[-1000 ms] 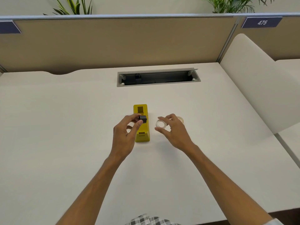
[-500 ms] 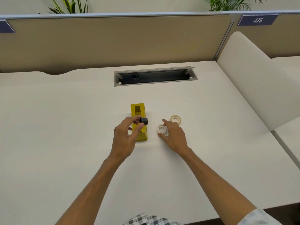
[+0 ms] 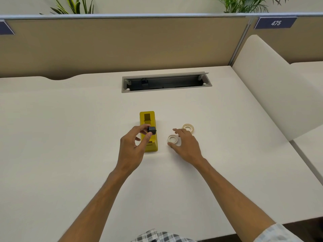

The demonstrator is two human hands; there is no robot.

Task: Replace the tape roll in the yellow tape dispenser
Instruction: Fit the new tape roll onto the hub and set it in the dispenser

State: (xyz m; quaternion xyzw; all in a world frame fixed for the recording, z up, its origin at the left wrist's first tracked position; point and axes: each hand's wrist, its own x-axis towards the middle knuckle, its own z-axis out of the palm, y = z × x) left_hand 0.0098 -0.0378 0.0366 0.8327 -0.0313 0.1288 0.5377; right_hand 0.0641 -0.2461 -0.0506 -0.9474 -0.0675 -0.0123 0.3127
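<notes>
The yellow tape dispenser [image 3: 148, 123] stands on the white desk [image 3: 70, 137], its roll bay showing no roll. My left hand [image 3: 133, 147] pinches the small black spool core [image 3: 151, 130] between thumb and fingers just above the dispenser. To the right lie two rings flat on the desk: a whitish ring [image 3: 172, 138] and a cream tape roll [image 3: 188, 128] farther back. My right hand [image 3: 186, 145] hovers over them with fingers spread and relaxed, holding nothing; its fingertips are next to the whitish ring.
An open grey cable tray [image 3: 166, 82] is set into the desk behind the dispenser. A beige partition [image 3: 122, 44] closes the back, and a white side divider [image 3: 272, 88] rises on the right. The desk's near edge runs by my body.
My right hand has set the whitish ring down on the desk and let go of it, its fingers now spread. My left hand still holds the black core over the dispenser.
</notes>
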